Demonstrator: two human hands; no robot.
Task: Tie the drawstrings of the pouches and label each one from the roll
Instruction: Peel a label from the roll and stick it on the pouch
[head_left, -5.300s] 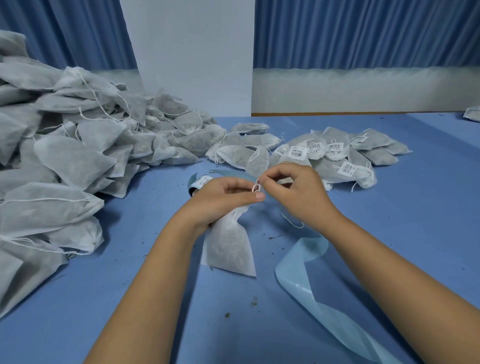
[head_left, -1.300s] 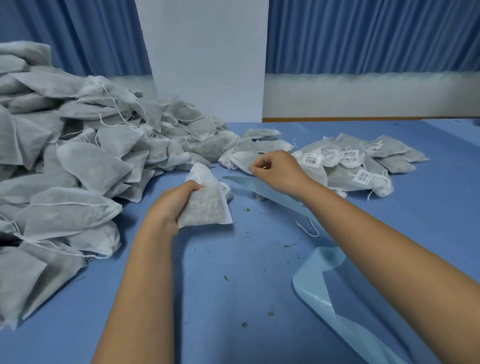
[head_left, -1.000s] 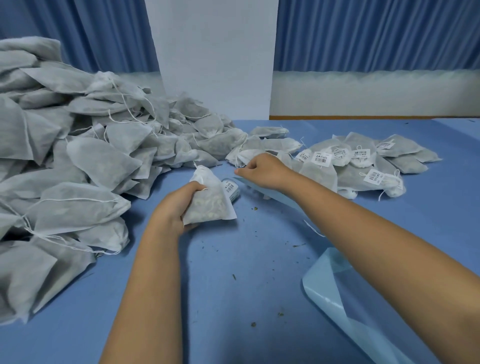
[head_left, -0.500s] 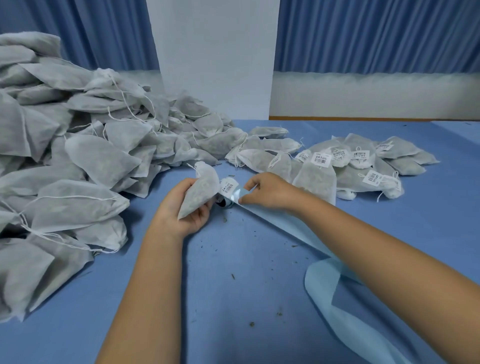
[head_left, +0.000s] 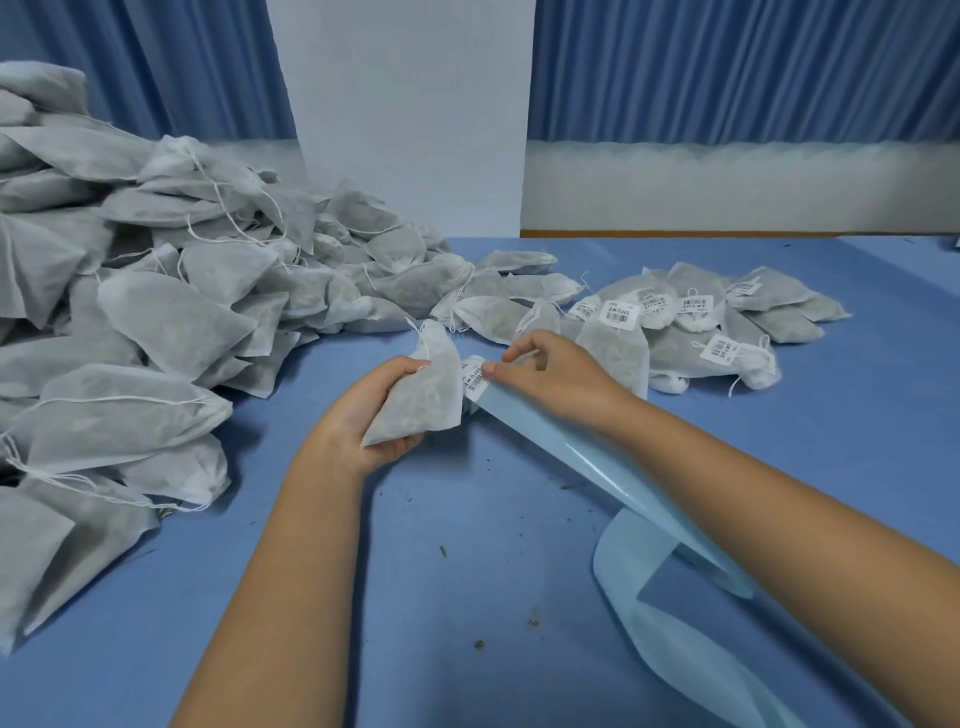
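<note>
Centre: left grip (head_left: 371, 415) clasps filled pouch (head_left: 421, 400) over surface (head_left: 467, 571), neck upward. Beside pouch, right grip (head_left: 550, 374) pinches barcode label (head_left: 474, 378) at end of pale backing strip (head_left: 582, 457). At left, unlabelled heap (head_left: 156, 322); behind right grip, labelled pouches (head_left: 685, 322).

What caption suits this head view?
Left hand holds a pouch; right hand picks at a barcode label on the backing strip.

Grey-white pouches (head_left: 156, 322); blue table (head_left: 467, 597); pale-blue backing strip (head_left: 597, 457).
</note>
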